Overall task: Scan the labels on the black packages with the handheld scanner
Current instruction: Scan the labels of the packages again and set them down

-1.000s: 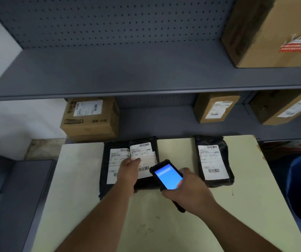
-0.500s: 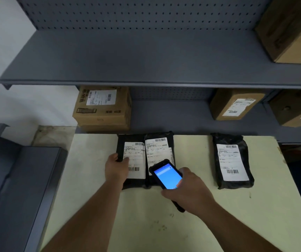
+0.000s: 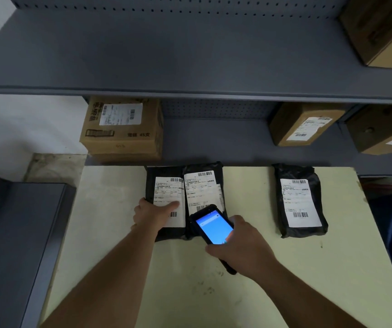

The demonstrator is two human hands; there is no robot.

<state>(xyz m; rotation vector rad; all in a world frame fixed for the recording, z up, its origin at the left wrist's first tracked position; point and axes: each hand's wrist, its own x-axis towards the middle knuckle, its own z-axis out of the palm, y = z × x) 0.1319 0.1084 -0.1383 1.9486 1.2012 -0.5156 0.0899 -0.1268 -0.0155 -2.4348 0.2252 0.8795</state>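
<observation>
While the right hand (image 3: 242, 247) is wrapping its fingers (image 3: 216, 250) around the scanner (image 3: 214, 229) and tilting its lit blue screen up over the near end of the middle package (image 3: 203, 185), the left hand (image 3: 153, 213) is lying flat on the left package (image 3: 164, 200), fingers spread loosely across its white label (image 3: 169, 192) and pinning it to the counter (image 3: 237, 292). These two packages are lying touching, side by side, at the counter's far edge; a third package (image 3: 299, 200) is lying well apart to the right, untouched. Nothing on the screen is showing which labels have registered, so the work is probably sitting midway, with at least the right-hand package waiting.
</observation>
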